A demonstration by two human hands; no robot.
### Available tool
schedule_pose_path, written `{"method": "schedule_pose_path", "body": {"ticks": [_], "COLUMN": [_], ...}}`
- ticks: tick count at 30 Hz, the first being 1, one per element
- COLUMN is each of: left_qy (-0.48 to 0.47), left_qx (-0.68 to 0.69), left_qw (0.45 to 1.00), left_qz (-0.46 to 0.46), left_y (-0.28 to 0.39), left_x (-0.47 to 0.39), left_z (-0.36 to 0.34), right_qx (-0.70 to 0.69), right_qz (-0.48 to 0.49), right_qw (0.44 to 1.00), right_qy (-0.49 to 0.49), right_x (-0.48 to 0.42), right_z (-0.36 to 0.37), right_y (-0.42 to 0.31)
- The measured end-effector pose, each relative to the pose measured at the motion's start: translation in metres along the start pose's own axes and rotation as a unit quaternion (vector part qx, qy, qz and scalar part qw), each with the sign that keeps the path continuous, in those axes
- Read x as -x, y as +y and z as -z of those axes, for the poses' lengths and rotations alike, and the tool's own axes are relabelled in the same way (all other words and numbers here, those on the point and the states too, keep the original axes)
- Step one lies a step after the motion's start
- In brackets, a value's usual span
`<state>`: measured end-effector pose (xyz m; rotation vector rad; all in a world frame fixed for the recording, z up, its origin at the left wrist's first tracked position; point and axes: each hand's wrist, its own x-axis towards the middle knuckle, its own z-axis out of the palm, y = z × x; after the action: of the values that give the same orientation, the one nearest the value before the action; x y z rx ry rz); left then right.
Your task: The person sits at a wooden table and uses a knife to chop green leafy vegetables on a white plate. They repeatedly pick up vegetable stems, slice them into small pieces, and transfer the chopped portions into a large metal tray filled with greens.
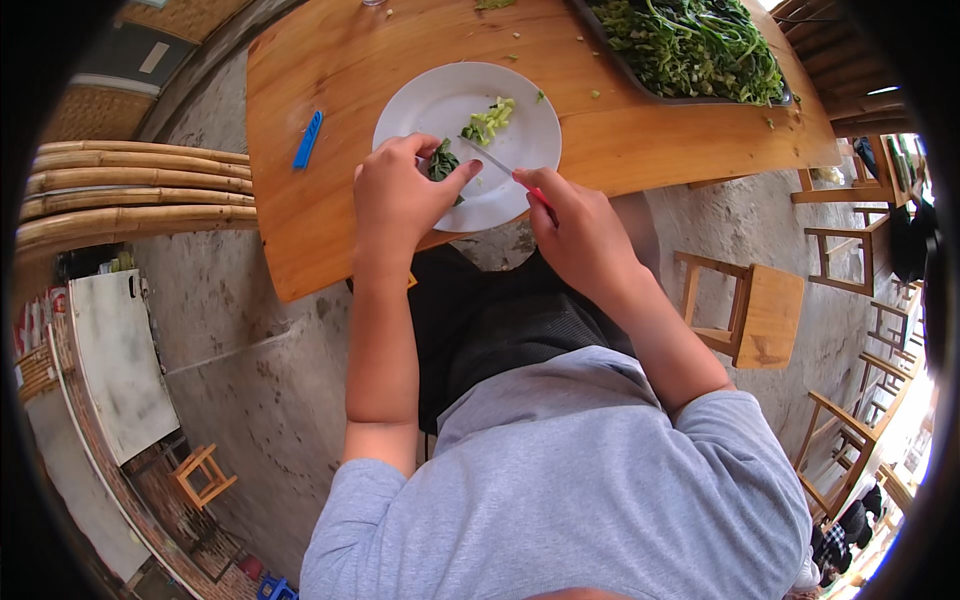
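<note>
A white plate [420, 97] lies near the front edge of the wooden table [322, 217]. My left hand [401, 191] curls over the plate's left side, its thumb and fingers around a bunch of dark leafy greens [442, 161]. In my right hand [577, 217] is a small knife [487, 156] with a red handle, mostly covered by my fingers. The blade points to the upper left, its tip close to the greens. Chopped pale-green stems [489, 121] form a small pile on the plate, just beyond the blade.
A black tray [652, 96] heaped with cut leafy greens [697, 45] stands at the table's far right. Left of the plate lies a blue plastic knife sheath or handle [307, 140]. Bamboo poles [142, 184] adjoin the table's left side; a wooden stool [765, 315] stands at right.
</note>
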<state>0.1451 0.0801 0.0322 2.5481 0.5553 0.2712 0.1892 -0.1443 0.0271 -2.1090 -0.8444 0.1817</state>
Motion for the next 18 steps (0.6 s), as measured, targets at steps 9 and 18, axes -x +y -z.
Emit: {"method": "schedule_pose_path", "body": {"ticks": [9,18], "left_qy": [-0.058,-0.006], "left_qx": [0.106,0.054], "left_qw": [0.992,0.998], "left_qz": [-0.032,-0.012], "left_y": [-0.009,-0.001], "left_x": [-0.006,-0.003], "left_z": [0.002,-0.007], "right_qx": [-0.003,-0.006], "right_qz": [-0.017,-0.013], "right_qw": [1.0,1.0], "right_qy": [0.008,-0.004], "right_x": [0.001,0.013], "right_z": [0.007,-0.002], "right_y": [0.002,0.001]}}
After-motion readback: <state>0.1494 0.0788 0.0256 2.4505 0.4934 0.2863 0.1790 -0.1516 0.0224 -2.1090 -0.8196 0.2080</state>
